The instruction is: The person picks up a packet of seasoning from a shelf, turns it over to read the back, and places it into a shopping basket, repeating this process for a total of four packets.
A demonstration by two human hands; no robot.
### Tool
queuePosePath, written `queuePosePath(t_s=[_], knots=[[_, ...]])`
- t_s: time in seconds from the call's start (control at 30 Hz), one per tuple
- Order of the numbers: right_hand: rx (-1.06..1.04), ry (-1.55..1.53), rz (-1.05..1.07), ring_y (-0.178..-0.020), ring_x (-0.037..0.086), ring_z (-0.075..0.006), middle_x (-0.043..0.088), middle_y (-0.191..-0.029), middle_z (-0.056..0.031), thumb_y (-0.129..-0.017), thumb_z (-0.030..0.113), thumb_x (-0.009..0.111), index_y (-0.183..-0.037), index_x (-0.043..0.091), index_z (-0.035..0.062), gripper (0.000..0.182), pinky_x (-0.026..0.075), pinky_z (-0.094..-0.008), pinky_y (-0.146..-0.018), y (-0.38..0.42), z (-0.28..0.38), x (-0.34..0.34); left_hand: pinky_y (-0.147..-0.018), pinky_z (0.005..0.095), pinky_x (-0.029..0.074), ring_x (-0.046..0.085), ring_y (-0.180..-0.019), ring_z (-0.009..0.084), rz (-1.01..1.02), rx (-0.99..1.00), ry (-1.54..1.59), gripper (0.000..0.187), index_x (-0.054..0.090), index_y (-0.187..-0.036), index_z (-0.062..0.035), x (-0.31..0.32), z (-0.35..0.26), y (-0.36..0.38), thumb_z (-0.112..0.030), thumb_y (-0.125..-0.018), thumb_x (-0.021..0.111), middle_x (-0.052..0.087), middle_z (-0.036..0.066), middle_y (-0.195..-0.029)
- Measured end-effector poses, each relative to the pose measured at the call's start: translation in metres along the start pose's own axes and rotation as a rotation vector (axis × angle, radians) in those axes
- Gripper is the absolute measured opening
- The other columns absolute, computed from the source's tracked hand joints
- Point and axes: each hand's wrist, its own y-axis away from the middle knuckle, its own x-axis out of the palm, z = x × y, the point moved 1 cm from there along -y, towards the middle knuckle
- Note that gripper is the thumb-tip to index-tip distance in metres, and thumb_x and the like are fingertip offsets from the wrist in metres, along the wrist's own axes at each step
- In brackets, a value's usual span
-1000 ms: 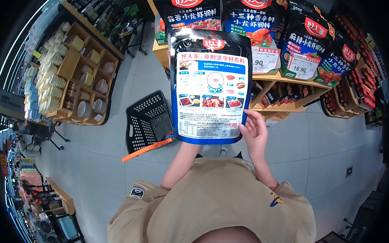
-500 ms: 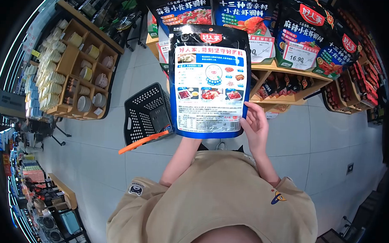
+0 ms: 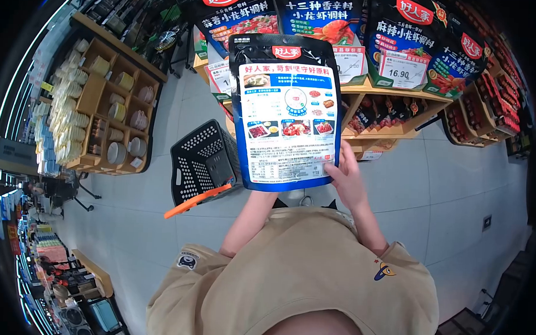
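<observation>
A black and blue seasoning pouch hangs upright before me, its white printed back panel facing up at me. My right hand grips its lower right edge, the thumb on the front near the barcode and the other fingers partly behind. From below, my left forearm runs up behind the pouch's bottom. The pouch hides my left hand, so its fingers do not show. Just beyond stand similar large crayfish seasoning packs on a wooden display shelf.
A black perforated shopping basket with an orange handle is on the tiled floor, left of the pouch. Price cards front the packs. Farther left is a wooden rack of cups and bowls. Red-packaged goods fill shelves at right.
The pouch has tilted slightly and shifted a little left. My right thumb has come farther over its front edge. The shelf packs appear farther left and slightly lower.
</observation>
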Motion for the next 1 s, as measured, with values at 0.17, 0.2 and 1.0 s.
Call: queuePosePath(t_s=[0.17, 0.2, 1.0], knots=[[0.280, -0.175, 0.071, -0.093, 0.051, -0.0149, 0.051, -0.104, -0.0097, -0.071, -0.004, 0.056, -0.114, 0.035, 0.0000, 0.048, 0.043, -0.0278, -0.078, 0.003, -0.010, -0.004, -0.089, 0.0402, 0.036, 0.040, -0.110, 0.0272, 0.061, -0.038, 0.002, 0.053, 0.026, -0.125, -0.0009, 0.004, -0.008, 0.005, -0.034, -0.084, 0.035, 0.035, 0.014, -0.124], [0.275, -0.184, 0.077, -0.091, 0.052, -0.0149, 0.052, -0.102, -0.0094, -0.069, -0.005, 0.058, -0.112, 0.037, -0.0003, 0.048, 0.044, -0.0281, -0.077, 0.003, -0.012, -0.007, -0.089, 0.0402, 0.036, 0.041, -0.110, 0.0273, 0.076, -0.042, -0.004, 0.053, 0.026, -0.125, -0.0008, 0.006, -0.013, 0.006, -0.033, -0.084, 0.035, 0.036, 0.015, -0.124], [0.453, -0.040, 0.329, -0.084, 0.053, -0.0115, 0.056, -0.092, -0.0076, -0.065, 0.012, 0.059, -0.104, 0.048, -0.0024, 0.043, 0.041, -0.0218, -0.073, -0.015, -0.047, -0.004, -0.068, 0.0353, 0.050, 0.059, -0.075, 0.0276, -0.552, -0.110, -0.196, 0.039, 0.051, -0.095, 0.0068, 0.008, -0.164, 0.045, -0.018, -0.067, 0.039, 0.059, 0.020, -0.086]])
